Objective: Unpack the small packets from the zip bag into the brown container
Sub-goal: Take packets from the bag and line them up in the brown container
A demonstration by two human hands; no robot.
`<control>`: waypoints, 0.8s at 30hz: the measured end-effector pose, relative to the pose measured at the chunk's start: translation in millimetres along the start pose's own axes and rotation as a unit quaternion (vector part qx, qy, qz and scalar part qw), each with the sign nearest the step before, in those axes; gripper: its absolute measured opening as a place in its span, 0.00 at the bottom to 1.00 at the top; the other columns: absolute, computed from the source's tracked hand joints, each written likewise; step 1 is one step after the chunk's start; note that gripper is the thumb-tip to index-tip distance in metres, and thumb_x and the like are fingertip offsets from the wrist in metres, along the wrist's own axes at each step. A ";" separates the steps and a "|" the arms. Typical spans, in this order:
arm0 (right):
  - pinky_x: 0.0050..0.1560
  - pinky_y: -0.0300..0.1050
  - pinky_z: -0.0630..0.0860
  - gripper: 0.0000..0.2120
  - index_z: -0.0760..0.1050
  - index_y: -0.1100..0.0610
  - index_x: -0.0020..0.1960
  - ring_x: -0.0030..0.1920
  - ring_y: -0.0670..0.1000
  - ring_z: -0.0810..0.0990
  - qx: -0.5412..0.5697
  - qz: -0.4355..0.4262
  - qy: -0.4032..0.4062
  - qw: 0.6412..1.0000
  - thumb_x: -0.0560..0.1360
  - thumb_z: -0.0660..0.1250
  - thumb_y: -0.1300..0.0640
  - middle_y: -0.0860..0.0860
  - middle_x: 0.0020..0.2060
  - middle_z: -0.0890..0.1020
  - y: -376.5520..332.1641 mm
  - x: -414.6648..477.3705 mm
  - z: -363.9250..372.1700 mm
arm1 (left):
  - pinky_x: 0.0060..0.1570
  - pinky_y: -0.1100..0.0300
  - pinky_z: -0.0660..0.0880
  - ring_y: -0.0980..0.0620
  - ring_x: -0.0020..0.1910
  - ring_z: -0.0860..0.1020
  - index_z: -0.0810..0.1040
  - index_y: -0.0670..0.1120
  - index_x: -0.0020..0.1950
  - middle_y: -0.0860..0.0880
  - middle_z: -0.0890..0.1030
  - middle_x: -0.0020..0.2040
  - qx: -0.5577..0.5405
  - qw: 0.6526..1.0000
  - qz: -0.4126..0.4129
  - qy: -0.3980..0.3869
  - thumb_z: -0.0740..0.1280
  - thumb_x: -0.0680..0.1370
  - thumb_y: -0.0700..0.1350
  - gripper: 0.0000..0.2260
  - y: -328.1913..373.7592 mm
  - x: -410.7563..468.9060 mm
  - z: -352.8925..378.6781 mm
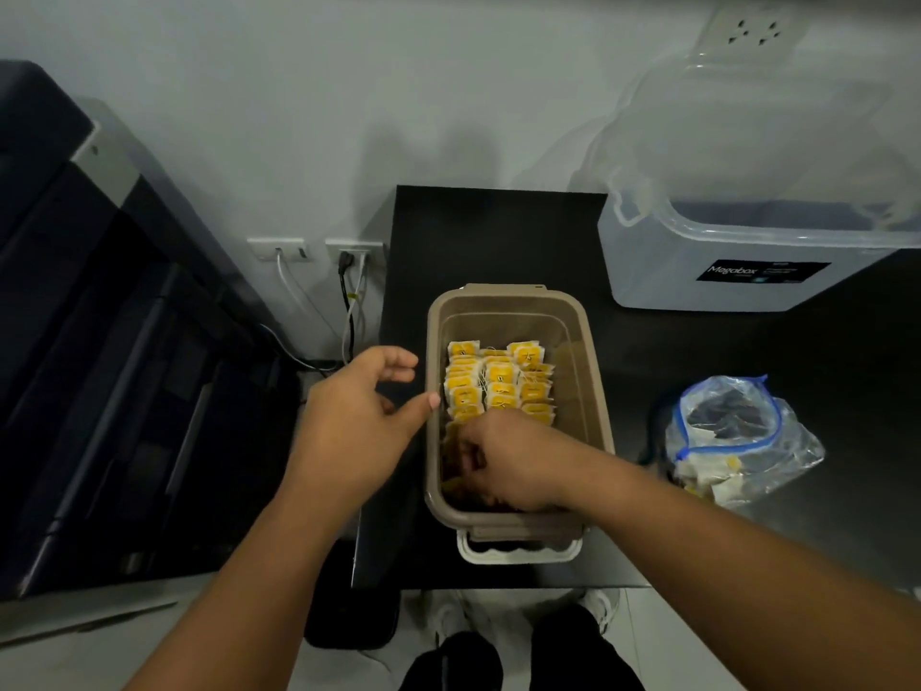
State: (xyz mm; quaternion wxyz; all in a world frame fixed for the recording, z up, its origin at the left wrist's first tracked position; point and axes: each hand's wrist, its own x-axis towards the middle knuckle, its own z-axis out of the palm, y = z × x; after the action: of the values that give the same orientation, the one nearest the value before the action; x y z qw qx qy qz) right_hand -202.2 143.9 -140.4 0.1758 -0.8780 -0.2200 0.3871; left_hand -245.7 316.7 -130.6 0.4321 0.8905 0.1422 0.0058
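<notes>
- Nearest us, a white plastic lid (pixel 518 553) pokes out from under the near end of the brown rectangular plastic container (pixel 583 341). It sits close to the front edge of the dark table (pixel 498 231).
- Our right hand (pixel 503 461) is down inside the near end of the container with its fingers curled downward. We cannot tell whether they grip a packet, as the hand hides what is under it.
- Our left hand (pixel 359 416) hovers just outside the container's left rim. Its fingers are loosely spread and hold nothing, and the thumb tip is at the rim.
- Just beyond the right hand, the small yellow-and-white packets (pixel 498 381) stand in tight rows across the middle of the container. A bare strip of floor shows at its far end and along its right wall.
- To the right, apart from the container, the clear plastic zip bag with a blue seal (pixel 737 436) stands open with a few packets in its bottom. Bare table lies between the two.
- Farther back on the right is a large translucent storage box (pixel 747 271).
- A dark machine (pixel 124 366) fills the left side, beyond the table's left edge.
</notes>
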 end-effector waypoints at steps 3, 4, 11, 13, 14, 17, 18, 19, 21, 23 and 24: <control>0.45 0.44 0.72 0.04 0.79 0.54 0.53 0.48 0.56 0.79 -0.052 0.006 -0.015 0.998 0.79 0.66 0.60 0.53 0.46 0.80 -0.6 3.3 4.0 | 0.39 0.66 0.76 0.61 0.36 0.78 0.79 0.56 0.59 0.61 0.82 0.50 -0.012 1.000 0.001 0.001 0.78 0.73 0.50 0.16 0.4 -0.2 2.2; 0.46 0.44 0.72 0.07 0.79 0.56 0.57 0.51 0.57 0.80 -0.067 0.009 -0.017 0.998 0.79 0.66 0.60 0.55 0.49 0.81 -0.5 4.6 4.7 | 0.40 0.65 0.77 0.60 0.35 0.78 0.79 0.55 0.59 0.60 0.82 0.50 -0.016 1.000 -0.001 0.002 0.77 0.73 0.49 0.16 0.7 -0.8 2.8; 0.50 0.49 0.79 0.10 0.80 0.58 0.58 0.53 0.59 0.81 -0.148 0.023 -0.011 0.989 0.78 0.68 0.60 0.56 0.52 0.81 -1.0 11.3 9.5 | 0.42 0.62 0.77 0.58 0.36 0.78 0.80 0.54 0.59 0.60 0.82 0.49 -0.016 1.000 -0.008 0.004 0.77 0.74 0.49 0.15 0.7 -2.9 4.1; 0.46 0.48 0.77 0.09 0.80 0.57 0.58 0.52 0.59 0.81 -0.154 0.022 0.010 0.988 0.78 0.68 0.60 0.56 0.49 0.80 -1.3 11.5 9.6 | 0.41 0.63 0.76 0.58 0.36 0.78 0.80 0.54 0.58 0.59 0.82 0.48 -0.012 1.000 -0.008 0.002 0.77 0.74 0.50 0.14 1.4 -3.3 4.1; 0.44 0.47 0.76 0.09 0.80 0.57 0.57 0.51 0.59 0.81 -0.156 0.021 0.017 0.987 0.78 0.68 0.60 0.55 0.48 0.80 -1.5 11.6 9.8 | 0.41 0.64 0.75 0.58 0.37 0.79 0.80 0.54 0.58 0.59 0.82 0.48 -0.010 1.000 -0.007 0.001 0.76 0.74 0.50 0.14 1.8 -3.4 3.8; 0.43 0.47 0.75 0.08 0.80 0.57 0.57 0.45 0.57 0.78 -0.168 0.027 0.019 0.985 0.78 0.68 0.60 0.54 0.45 0.77 -1.4 12.1 11.2 | 0.41 0.63 0.76 0.58 0.37 0.79 0.80 0.54 0.57 0.59 0.82 0.47 -0.008 1.000 -0.008 0.001 0.77 0.74 0.49 0.13 4.5 -3.9 3.2; 0.43 0.47 0.75 0.08 0.80 0.58 0.57 0.43 0.56 0.76 -0.171 0.030 0.019 0.985 0.78 0.68 0.60 0.54 0.44 0.77 -1.6 11.7 11.0 | 0.41 0.62 0.77 0.58 0.37 0.79 0.81 0.54 0.56 0.59 0.82 0.46 -0.008 1.000 -0.009 0.000 0.77 0.74 0.49 0.12 6.1 -3.9 3.2; 0.43 0.47 0.75 0.09 0.80 0.58 0.57 0.43 0.56 0.76 -0.172 0.030 0.021 0.985 0.78 0.68 0.60 0.54 0.44 0.78 -1.8 11.6 10.3 | 0.41 0.61 0.77 0.58 0.37 0.79 0.81 0.54 0.55 0.58 0.82 0.46 -0.007 1.000 -0.010 -0.001 0.77 0.74 0.48 0.11 7.6 -3.7 3.5; 0.44 0.48 0.75 0.08 0.81 0.57 0.57 0.46 0.56 0.78 -0.160 0.022 0.027 0.986 0.78 0.68 0.60 0.56 0.49 0.81 -2.2 10.5 7.6 | 0.42 0.60 0.78 0.58 0.37 0.79 0.82 0.53 0.54 0.58 0.82 0.44 0.001 1.000 -0.013 -0.005 0.76 0.75 0.47 0.10 12.0 -3.7 3.5; 0.47 0.49 0.79 0.07 0.81 0.55 0.55 0.49 0.57 0.80 -0.137 0.011 0.036 0.990 0.78 0.67 0.59 0.55 0.50 0.81 -0.7 6.8 3.0 | 0.44 0.58 0.79 0.59 0.38 0.79 0.82 0.52 0.54 0.58 0.82 0.44 0.021 1.000 -0.015 -0.008 0.76 0.75 0.47 0.09 16.3 -3.1 3.1; 0.50 0.50 0.80 0.06 0.80 0.54 0.54 0.49 0.57 0.81 -0.122 0.004 0.042 0.992 0.79 0.67 0.58 0.54 0.49 0.81 0.9 3.3 -0.7 | 0.45 0.59 0.79 0.60 0.39 0.78 0.83 0.52 0.54 0.58 0.81 0.43 0.034 0.999 -0.015 -0.007 0.76 0.75 0.47 0.09 19.0 -3.2 2.4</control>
State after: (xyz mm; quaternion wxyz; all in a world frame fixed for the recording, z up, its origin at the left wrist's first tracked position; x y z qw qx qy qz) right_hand -199.4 144.7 -142.4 0.0751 -0.9093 -0.2542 0.3208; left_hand -243.8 302.8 -117.0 0.4022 0.9027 0.1523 -0.0116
